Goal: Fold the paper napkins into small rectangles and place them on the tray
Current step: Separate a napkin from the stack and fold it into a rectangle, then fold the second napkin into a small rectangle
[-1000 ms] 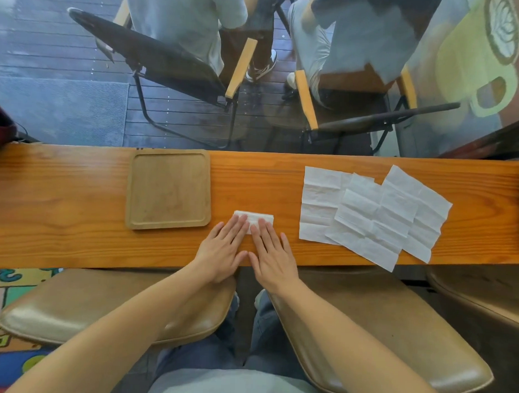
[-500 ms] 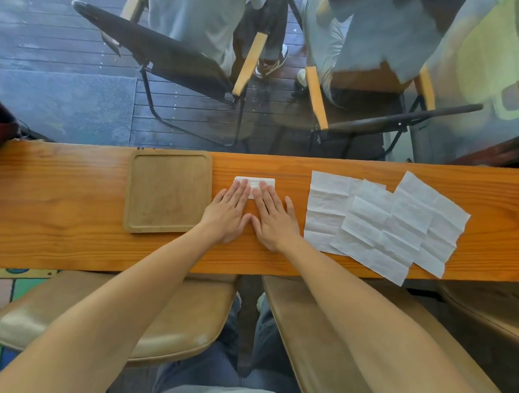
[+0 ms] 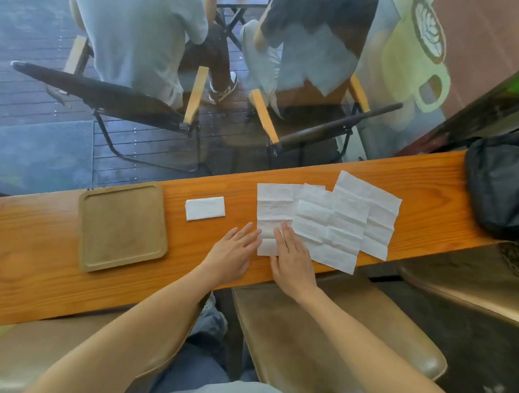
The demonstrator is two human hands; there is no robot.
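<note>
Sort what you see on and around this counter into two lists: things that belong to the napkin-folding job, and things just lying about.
Belongs to the job:
wooden tray, nothing on it
folded napkin, on the counter beside the tray
three unfolded napkins, overlapping
left hand
right hand, on the nearest sheet

Just lying about:
black bag
padded stools

daylight, bright | soft faint shadows | glass reflections | wide-angle edge curvature | slight blur

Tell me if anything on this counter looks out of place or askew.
The folded napkin lies on the bare counter beside the wooden tray, not on it. The three unfolded napkins overlap in an uneven fan, the outer two tilted, with corners overhanging the near edge. Nothing is spilled or torn.
</note>
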